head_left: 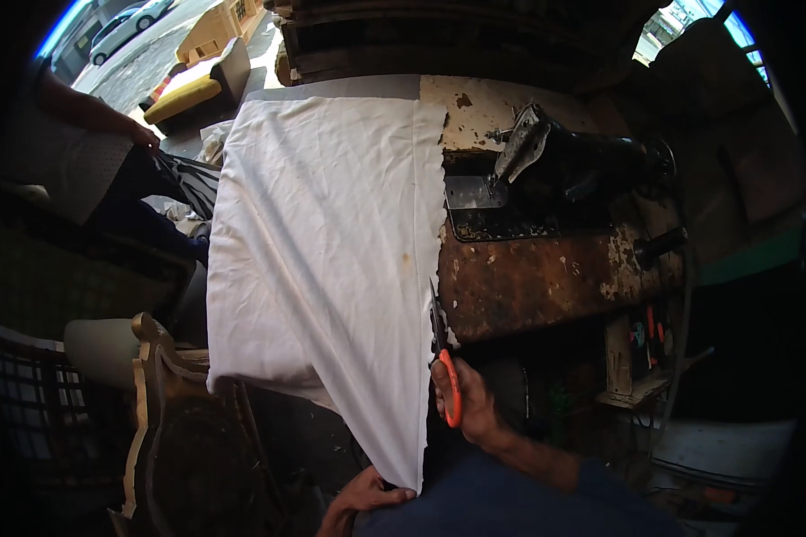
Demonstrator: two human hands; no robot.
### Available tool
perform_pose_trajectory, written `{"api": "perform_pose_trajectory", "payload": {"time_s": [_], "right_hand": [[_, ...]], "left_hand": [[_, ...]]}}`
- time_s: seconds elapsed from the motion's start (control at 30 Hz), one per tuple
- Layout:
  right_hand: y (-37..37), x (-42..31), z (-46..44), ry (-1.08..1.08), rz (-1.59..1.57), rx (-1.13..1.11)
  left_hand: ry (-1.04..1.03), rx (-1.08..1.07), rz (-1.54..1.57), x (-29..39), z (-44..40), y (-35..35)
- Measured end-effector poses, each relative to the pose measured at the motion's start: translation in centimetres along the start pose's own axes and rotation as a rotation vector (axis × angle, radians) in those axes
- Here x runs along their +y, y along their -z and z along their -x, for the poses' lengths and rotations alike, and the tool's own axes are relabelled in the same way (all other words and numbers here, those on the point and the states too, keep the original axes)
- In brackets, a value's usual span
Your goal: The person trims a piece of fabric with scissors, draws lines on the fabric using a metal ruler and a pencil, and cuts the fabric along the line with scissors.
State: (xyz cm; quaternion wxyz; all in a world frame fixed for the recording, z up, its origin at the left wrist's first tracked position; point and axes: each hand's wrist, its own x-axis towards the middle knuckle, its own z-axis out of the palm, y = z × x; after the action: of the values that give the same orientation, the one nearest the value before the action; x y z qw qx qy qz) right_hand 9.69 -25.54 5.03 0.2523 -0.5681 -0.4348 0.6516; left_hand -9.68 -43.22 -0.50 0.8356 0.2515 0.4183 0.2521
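Observation:
A large white cloth (322, 215) lies over the table, its ragged right edge running toward me beside the sewing machine (573, 161). My right hand (470, 403) is closed on the orange handles of a pair of scissors (450, 385). The dark blades point away from me along the cloth's right edge; whether they are parted is hard to tell. At the bottom, my left hand (372, 495) pinches the near corner of the cloth, which is drawn into a point with a long diagonal fold. A small brown stain shows on the cloth.
The worn brown tabletop (528, 282) extends right under the machine. A carved wooden frame (143, 403) stands at lower left. Another person (90, 152) at upper left holds striped material (188, 183). A yellow cushioned seat (184, 98) is behind. Tools sit in a wooden holder (622, 358) at right.

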Motion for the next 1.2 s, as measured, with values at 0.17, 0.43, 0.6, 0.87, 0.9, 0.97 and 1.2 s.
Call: {"api": "perform_pose_trajectory", "payload": {"time_s": [0.17, 0.43, 0.6, 0.87, 0.9, 0.97, 1.2], "right_hand": [[-0.6, 0.2, 1.4, 0.014, 0.012, 0.021], [-1.6, 0.5, 0.0, 0.004, 0.012, 0.052], [-1.2, -0.2, 1.5, -0.031, 0.074, 0.025], [6.3, 2.1, 4.0, -0.039, 0.18, -0.008], [7.2, 2.3, 4.3, -0.064, 0.138, -0.051], [8.3, 1.3, 3.7, 0.188, 0.294, -0.009], [6.6, -13.8, -7.7, 0.92, 0.671, 0.127]], "left_hand": [[0.04, -0.008, -0.015, -0.2, 1.6, 1.4], [0.061, -0.057, -0.082, -2.0, 3.2, 3.2], [0.117, -0.019, -0.104, -1.7, 4.3, 4.4], [0.112, 0.265, -0.961, 2.0, 4.5, 6.8], [0.268, 0.362, -1.154, 5.8, 4.8, 4.3], [0.03, 0.659, -1.145, 11.8, 5.4, 2.3], [-0.537, 1.65, -1.202, 25.0, -2.1, 11.6]]}}
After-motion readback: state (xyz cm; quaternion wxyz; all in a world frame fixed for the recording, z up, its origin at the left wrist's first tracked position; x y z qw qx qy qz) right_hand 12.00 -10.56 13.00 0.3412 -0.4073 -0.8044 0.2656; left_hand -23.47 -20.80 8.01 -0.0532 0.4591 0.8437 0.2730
